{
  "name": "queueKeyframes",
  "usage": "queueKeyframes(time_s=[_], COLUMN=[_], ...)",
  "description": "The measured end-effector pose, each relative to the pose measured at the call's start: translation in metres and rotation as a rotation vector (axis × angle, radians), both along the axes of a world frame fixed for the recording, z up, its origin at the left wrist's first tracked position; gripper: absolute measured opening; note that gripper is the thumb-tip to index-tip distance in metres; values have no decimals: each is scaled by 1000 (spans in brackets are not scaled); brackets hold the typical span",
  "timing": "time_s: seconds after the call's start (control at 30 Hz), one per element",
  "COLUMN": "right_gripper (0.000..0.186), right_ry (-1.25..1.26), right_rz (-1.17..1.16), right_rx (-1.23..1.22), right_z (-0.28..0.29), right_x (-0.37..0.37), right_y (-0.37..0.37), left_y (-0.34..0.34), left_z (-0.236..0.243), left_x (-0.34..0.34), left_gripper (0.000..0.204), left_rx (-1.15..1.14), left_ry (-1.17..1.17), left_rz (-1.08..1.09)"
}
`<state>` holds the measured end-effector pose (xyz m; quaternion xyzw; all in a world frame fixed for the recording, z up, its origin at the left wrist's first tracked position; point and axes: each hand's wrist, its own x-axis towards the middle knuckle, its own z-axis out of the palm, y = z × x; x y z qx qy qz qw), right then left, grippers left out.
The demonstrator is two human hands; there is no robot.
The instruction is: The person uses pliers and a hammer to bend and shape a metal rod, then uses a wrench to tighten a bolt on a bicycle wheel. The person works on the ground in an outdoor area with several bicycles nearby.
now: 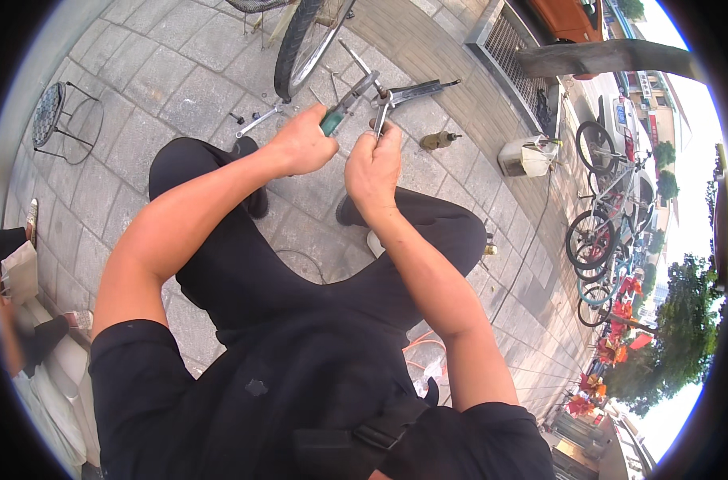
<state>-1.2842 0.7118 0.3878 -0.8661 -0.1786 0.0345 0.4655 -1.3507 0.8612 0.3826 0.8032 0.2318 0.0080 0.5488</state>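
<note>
My left hand [304,142] is closed around the green grip of a hand tool [332,120]. The tool's curved grey metal head [357,90] points up and to the right; its exact kind is unclear. Just to the right, my right hand [373,168] is closed on a narrow silver metal tool [381,118] that looks like a wrench. Its far end meets a dark metal part with a long arm [418,94] reaching right. A thin rod [353,56] slants up and left from the same spot. My fingers hide how these pieces join.
Beyond my hands stands a bicycle wheel [296,52]. A silver wrench [260,122] lies on the paving left of them, and a small olive bottle [437,142] lies right. Farther right are a whitish container [528,156] and parked bicycles [594,232]. A stool [50,116] stands left; another person [12,312] is lower left.
</note>
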Motion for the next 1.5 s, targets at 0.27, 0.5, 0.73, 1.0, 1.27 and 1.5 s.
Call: queueKeyframes(time_s=[0.27,0.5,0.73,1.0,1.27,1.5], right_gripper=[22,38,37,23,35,38], right_ry=[-230,-552,-785,-875,-255,325], right_rz=[109,604,1020,1259,664,292], right_rx=[68,-180,-534,-1258,-1001,-199], right_z=[-46,-23,25,109,102,-8], right_x=[59,144,205,158,51,-6], right_y=[-33,-52,-31,10,1,-22], left_y=[-18,-24,-22,-22,-19,-18], left_z=[18,15,8,-7,-13,2], left_x=[-25,-34,-33,-15,-13,-10], left_gripper=[26,24,26,15,12,13], left_rx=[-607,-691,-509,-427,-367,-534], left_ry=[91,187,206,464,416,304], left_rz=[-171,-218,-223,-91,87,105])
